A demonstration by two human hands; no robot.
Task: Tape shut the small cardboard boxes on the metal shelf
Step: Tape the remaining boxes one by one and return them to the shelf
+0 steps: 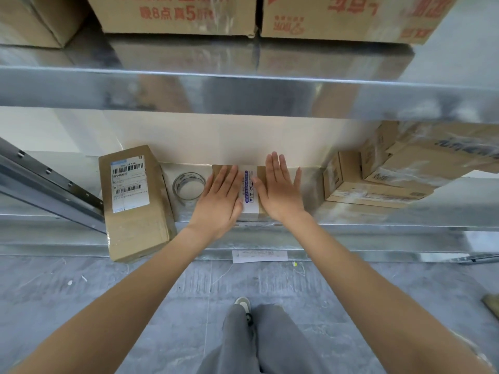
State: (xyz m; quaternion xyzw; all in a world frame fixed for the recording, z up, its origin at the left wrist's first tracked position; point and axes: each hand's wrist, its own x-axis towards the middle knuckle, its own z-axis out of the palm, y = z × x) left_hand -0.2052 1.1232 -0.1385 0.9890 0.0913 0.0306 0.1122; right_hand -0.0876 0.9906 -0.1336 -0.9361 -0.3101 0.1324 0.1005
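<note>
Both hands, left (219, 199) and right (280, 189), spread flat on box (250, 190) at shelf (351, 238) front edge; light, stiff cardboard, best held by its sides.

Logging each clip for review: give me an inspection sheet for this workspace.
Surface: metal shelf, shiny, lower level.
Job's things: small box with a white printed strip along the top; tape roll lying flat to its left.
Clutter: labelled box overhanging the shelf edge; stacked boxes on the right.
Grippers: left hand and right hand pressed flat on the small box, either side of the strip.
Cables: nothing seen.
Surroundings: large cartons on the upper shelf; grey floor.
</note>
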